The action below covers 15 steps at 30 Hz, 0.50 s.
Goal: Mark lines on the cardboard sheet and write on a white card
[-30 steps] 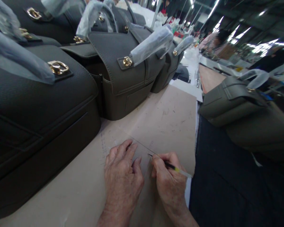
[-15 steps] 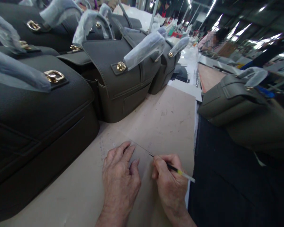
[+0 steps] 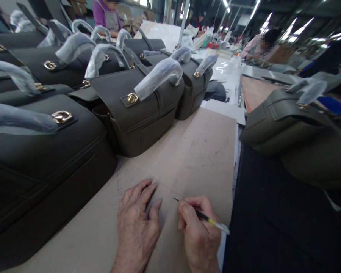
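My left hand (image 3: 138, 223) lies flat on a sheet of brown card (image 3: 213, 151), fingers together and stretched out, thumb apart. A thin straight line runs on the card from near its fingertips towards my right hand (image 3: 200, 231). That hand is closed in a writing grip around a slim pen (image 3: 204, 216) with a black barrel, a yellow band and a clear end. The pen's fine dark tip points left, close to the line; whether it touches the card I cannot tell. Faint small marks show on the card left of my left hand.
Dark olive handbags (image 3: 142, 110) with plastic-wrapped handles and gold clasps crowd the left side. More bags (image 3: 298, 125) lie at right beside a black surface (image 3: 261, 212). Two people work further back, one at the right (image 3: 255, 47) and one at the upper left (image 3: 106, 17).
The view has tilted up a little, so the bags and card sit lower. The pen tip has shifted from the line's end to just beside it. My left hand stays on the card.
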Motion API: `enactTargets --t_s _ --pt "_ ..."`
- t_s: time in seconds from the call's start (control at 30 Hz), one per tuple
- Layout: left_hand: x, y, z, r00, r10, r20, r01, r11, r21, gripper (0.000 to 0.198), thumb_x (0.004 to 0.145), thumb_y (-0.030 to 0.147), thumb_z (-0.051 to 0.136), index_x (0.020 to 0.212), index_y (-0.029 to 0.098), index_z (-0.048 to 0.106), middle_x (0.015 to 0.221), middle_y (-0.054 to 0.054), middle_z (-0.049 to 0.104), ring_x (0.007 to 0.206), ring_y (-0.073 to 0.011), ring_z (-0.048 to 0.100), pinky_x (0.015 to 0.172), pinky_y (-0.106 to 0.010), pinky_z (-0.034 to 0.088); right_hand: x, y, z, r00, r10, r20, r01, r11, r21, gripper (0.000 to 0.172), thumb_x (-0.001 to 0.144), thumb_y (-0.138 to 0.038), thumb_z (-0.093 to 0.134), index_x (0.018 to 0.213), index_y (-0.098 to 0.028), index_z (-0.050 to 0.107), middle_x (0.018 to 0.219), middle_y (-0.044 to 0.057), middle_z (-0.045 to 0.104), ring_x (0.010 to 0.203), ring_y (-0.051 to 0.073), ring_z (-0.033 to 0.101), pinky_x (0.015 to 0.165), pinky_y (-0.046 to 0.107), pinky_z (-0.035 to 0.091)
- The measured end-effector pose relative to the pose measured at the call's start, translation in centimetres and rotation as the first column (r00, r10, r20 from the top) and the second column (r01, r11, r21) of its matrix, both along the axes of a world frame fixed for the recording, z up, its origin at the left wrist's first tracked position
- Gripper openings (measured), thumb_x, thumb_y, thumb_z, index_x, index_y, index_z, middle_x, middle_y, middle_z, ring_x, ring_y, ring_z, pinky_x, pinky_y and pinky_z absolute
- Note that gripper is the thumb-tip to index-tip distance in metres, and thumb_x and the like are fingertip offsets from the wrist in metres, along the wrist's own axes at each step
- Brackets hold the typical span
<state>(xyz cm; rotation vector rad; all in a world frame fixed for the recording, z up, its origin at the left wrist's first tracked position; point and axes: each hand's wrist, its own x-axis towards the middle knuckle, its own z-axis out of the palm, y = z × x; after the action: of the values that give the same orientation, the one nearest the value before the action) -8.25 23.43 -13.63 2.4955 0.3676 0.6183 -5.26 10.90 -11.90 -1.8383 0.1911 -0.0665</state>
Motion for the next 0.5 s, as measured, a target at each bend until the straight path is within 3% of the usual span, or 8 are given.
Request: enactTargets --t_s 0.3,0.5 --pt "0.1 -0.7 0.8 0.999 0.033 0.008 -0.033 0.998 -0.05 0.024 0.082 0.029 0.054 0.106 0.029 0.06 0.115 0.004 0.059 0.106 -0.0191 0.052 0.089 -0.042 0.047 0.1 0.0 0.5 1.0 -0.009 -0.011 0.009 0.999 0.049 0.026 0.075 -0.041 0.056 0.063 -0.019 0.051 0.048 -0.004 0.051 0.042 0.011 0.046 0.041 0.022 0.034" --pt "0.2 -0.7 1.1 0.999 0.039 -0.015 -0.039 0.998 -0.048 0.024 0.082 0.028 0.055 0.105 0.03 0.06 0.115 0.004 0.059 0.107 -0.0184 0.051 0.09 -0.041 0.046 0.5 -0.2 1.1 0.989 -0.02 -0.149 0.047 0.983 0.177 0.023 0.069 -0.038 0.059 0.06 -0.019 0.049 0.039 -0.006 0.043 0.035 0.009 0.04 0.036 0.02 0.031"
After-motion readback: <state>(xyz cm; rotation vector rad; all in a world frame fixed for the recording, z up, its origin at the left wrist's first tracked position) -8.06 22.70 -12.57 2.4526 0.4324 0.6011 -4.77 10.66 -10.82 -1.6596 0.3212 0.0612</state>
